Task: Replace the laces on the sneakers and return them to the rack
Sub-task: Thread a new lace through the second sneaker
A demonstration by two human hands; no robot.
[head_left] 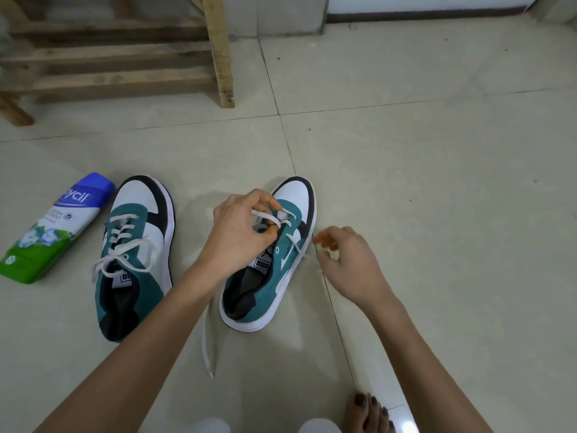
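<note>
tiled floor point(406, 151): left fingers point(251, 198) pinch lace point(266, 215) over the sneaker point(281, 276); right fingers point(343, 236) curled, grip unclear.

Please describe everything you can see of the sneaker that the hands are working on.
The sneaker stands upright on the tiled floor, toe pointing away from the person. It has a white toe cap edged in black, teal suede-like sides, a white sole and a labelled tongue. Its white lace is only partly threaded; one loose end trails on the floor. The left hand pinches the lace over the tongue. The right hand, blurred, is beside it.
</note>
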